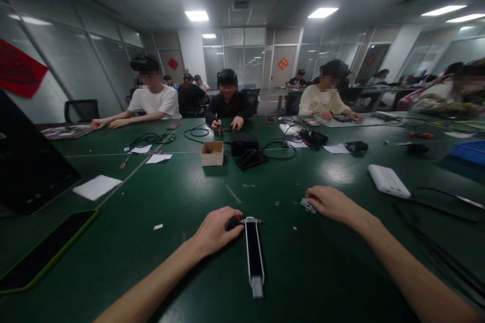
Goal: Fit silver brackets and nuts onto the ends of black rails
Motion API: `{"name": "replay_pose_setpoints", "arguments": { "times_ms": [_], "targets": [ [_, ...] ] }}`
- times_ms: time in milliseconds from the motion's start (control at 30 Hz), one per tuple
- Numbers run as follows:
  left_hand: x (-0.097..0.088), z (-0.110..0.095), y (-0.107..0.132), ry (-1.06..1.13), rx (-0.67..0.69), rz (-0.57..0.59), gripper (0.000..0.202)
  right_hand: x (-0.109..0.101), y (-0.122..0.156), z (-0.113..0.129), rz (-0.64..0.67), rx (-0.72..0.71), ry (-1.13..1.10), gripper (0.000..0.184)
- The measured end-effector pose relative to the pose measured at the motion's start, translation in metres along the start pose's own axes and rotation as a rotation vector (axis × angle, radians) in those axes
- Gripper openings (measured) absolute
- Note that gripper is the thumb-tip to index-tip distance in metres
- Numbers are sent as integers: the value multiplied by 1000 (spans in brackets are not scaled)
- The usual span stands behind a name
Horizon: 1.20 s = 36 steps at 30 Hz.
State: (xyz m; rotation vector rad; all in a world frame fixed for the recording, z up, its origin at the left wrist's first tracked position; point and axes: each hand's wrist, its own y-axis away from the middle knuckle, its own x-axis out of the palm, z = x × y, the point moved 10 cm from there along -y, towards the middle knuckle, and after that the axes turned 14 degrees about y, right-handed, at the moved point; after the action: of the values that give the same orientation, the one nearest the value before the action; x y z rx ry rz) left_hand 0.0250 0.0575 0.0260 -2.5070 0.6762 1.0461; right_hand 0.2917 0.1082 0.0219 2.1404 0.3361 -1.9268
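My left hand (217, 229) is curled shut around a small screwdriver (250, 221), whose metal tip lies at the top end of a long narrow black device (254, 255) with white edges, flat on the green table. My right hand (331, 203) rests further right with fingers bent over a small silvery part (307, 205) on the table surface. Tiny screws (277, 203) lie scattered between the two hands.
A white power bank (388, 180) lies right, black cables (435, 202) beyond it. A small cardboard box (212, 153), black devices (248, 150) and papers (97, 186) sit mid-table. A green-edged tablet (45, 252) and dark monitor (26, 161) are left. Several people work across the table.
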Motion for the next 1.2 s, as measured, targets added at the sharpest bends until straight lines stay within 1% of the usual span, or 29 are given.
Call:
{"name": "replay_pose_setpoints", "arguments": {
  "times_ms": [100,200,267,367,433,533,633,700,733,767,800,867,933,967,1000,1067,1133,1200],
  "targets": [
    [0,0,0,8,16,-3,26,-3,1,8,-10,-11,-43,25],
    [1,1,0,14,21,-5,27,-11,3,8,-52,41,-34,27],
    [1,0,1,14,23,-6,28,-22,5,9,-126,64,-12,28],
    [0,-4,2,10,44,-14,29,-41,10,19,-313,42,-21,28],
    [-3,-9,3,-13,74,-39,31,-53,15,36,-463,-16,-78,27],
    [-11,-21,8,-88,173,-129,32,-67,29,77,-685,-153,-207,22],
    [-11,-44,18,-123,368,-217,29,-81,49,124,-867,-313,-321,15],
    [-6,-62,28,-88,512,-232,28,-89,65,151,-962,-412,-380,11],
    [-2,-69,32,-62,566,-231,26,-92,72,162,-996,-464,-406,10],
    [2,-74,35,-43,591,-226,22,-94,77,169,-1016,-497,-431,9],
    [3,-77,37,-11,598,-229,18,-94,81,174,-1026,-524,-452,9],
    [2,-74,35,52,552,-237,14,-93,84,178,-1016,-569,-471,9],
    [-5,-60,28,100,451,-250,15,-90,81,175,-978,-593,-458,12],
    [-9,-50,24,120,377,-250,16,-87,77,172,-945,-588,-441,14],
    [-15,-36,19,123,284,-273,18,-84,72,169,-905,-566,-419,15],
    [-24,-11,12,84,122,-287,21,-76,58,159,-803,-476,-366,17],
    [-25,7,6,-7,-2,-247,21,-66,45,151,-690,-377,-301,18],
    [-22,16,2,-78,-80,-186,21,-55,34,146,-578,-310,-240,18]
  ]
}}
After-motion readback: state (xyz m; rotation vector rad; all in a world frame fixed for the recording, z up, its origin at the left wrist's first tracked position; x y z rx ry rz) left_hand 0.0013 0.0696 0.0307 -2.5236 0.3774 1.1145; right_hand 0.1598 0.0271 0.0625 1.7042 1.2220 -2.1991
